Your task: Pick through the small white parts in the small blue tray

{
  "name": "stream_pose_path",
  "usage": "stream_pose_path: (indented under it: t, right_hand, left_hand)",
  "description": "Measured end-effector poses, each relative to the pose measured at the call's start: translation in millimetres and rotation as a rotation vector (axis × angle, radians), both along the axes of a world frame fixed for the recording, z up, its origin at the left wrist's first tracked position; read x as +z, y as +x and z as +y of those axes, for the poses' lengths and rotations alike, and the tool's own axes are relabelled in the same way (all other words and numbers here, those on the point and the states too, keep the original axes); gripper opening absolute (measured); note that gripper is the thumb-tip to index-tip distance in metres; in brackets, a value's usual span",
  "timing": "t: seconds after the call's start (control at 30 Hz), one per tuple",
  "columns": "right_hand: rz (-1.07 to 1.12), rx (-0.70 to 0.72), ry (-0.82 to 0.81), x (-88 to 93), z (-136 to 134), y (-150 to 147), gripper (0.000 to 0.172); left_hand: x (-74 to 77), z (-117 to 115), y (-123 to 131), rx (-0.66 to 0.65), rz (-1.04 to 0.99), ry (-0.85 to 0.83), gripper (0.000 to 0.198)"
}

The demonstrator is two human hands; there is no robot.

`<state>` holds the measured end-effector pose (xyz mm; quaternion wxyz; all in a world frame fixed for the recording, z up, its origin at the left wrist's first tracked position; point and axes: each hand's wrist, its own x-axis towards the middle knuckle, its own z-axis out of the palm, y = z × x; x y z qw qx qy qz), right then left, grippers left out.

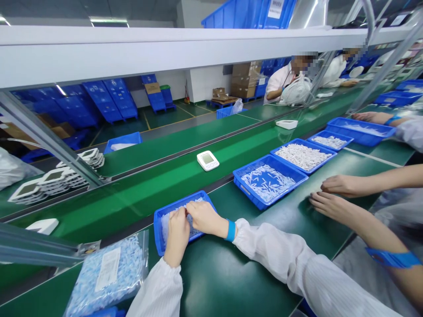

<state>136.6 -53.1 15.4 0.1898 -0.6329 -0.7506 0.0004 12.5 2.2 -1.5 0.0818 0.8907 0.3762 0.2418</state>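
My left hand point(178, 231) and my right hand point(205, 218) meet fingertip to fingertip above a blue tray point(161, 237) of small pale pieces. Both sets of fingers are pinched together, and whatever sits between them is too small or hidden to make out. A blue band circles my right wrist. To the left of the tray lies a clear bag point(109, 270) packed with small light-blue and white pieces, a printed label on top.
Blue trays of small white parts point(300, 156) line the bench at right. A co-worker's hands point(340, 198) rest beside them. A white device with a screen point(208, 160) sits on the green conveyor point(158, 178). A metal post point(49, 136) stands at left.
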Motion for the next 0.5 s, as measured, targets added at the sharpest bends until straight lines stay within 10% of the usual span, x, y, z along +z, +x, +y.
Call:
stream_pose_path:
  t: [0.5]
  right_hand:
    - [0.452,-0.006,-0.028,-5.7,13.9,16.2,0.013]
  left_hand:
    - [-7.0,2.7,-0.4,-0.049,-0.075,0.15,0.026]
